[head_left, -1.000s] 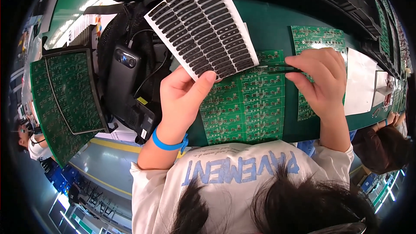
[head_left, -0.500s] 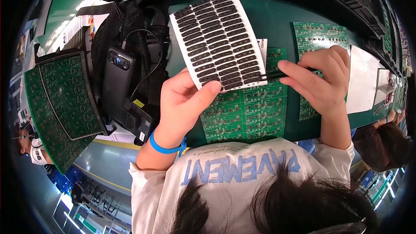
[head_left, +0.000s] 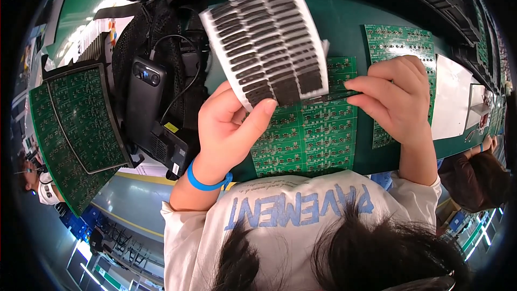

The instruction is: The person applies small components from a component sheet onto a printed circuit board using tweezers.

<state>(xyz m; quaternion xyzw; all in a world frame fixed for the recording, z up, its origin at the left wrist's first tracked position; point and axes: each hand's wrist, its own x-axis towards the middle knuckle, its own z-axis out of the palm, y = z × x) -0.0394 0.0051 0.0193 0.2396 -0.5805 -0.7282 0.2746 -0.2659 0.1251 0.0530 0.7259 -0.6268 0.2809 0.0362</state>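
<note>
Up close at the bench, my left hand point(head_left: 229, 129) pinches the lower corner of a white backing sheet point(head_left: 269, 43) lined with rows of small black pads, thumb on its face and fingers curled behind it, a blue wristband point(head_left: 204, 182) on the wrist. Held tilted above the green mat point(head_left: 344, 27), the sheet hangs partly over a green circuit board panel point(head_left: 309, 134) that lies flat in front of me. My right hand point(head_left: 396, 99) grips dark tweezers point(head_left: 334, 97), fingers closed narrowly around them, and their tips meet the sheet's lower right edge, just over the panel (whether they have a pad between them I cannot tell). A second green panel point(head_left: 401, 40) lies beyond my right hand, with a white sheet point(head_left: 449, 97) beside it. To my left stands a black tray of green boards point(head_left: 75, 124), next to a black device with a cable point(head_left: 145, 97). Another person point(head_left: 482, 175) works at the far right edge.
</note>
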